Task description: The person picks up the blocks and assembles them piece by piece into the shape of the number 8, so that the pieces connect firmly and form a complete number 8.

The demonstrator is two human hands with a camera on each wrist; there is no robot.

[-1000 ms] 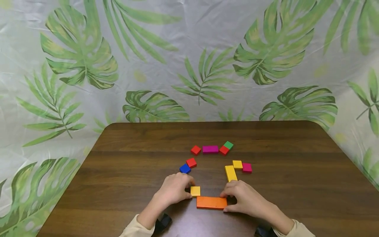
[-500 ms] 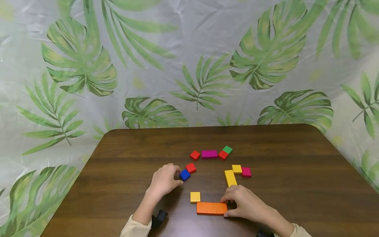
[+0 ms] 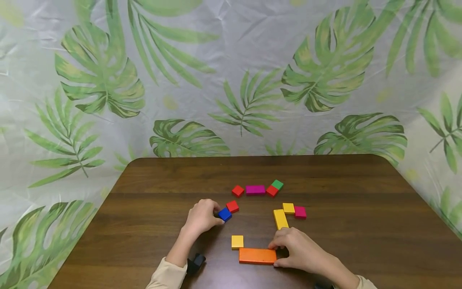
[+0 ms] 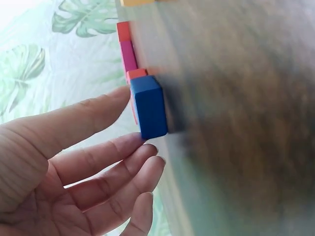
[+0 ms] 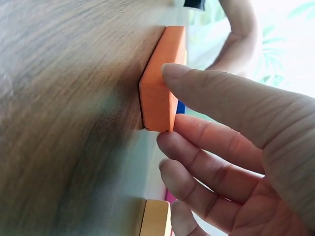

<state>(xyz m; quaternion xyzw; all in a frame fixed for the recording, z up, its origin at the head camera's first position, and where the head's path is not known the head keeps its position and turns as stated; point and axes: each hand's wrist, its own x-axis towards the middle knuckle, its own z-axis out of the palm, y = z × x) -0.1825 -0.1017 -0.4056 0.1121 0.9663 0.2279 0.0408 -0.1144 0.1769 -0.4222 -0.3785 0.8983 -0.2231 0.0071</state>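
My left hand (image 3: 203, 216) pinches a small blue block (image 3: 225, 214) between thumb and index finger; the other fingers lie behind it in the left wrist view. One corner of that block meets a red block (image 3: 232, 206). On the right, my right hand (image 3: 297, 249) holds the near end of a long orange block (image 5: 160, 88), thumb on one long side and index finger on the other. A yellow square block (image 3: 237, 242) sits against the orange block's far left corner. Beyond the right hand lies a longer yellow block (image 3: 280, 219), its near end hidden by the fingers.
Farther back lie another red block (image 3: 238, 191), a magenta block (image 3: 255, 190), and a red block (image 3: 272, 191) joined to a green one (image 3: 277, 184). A yellow square (image 3: 288, 208) and a pink block (image 3: 300, 212) touch at right. A leaf-print curtain (image 3: 245, 40) hangs behind the table (image 3: 162, 172).
My left hand has left the yellow square block and moved left and away from me to the blue block. The right hand stays at the orange block's end.
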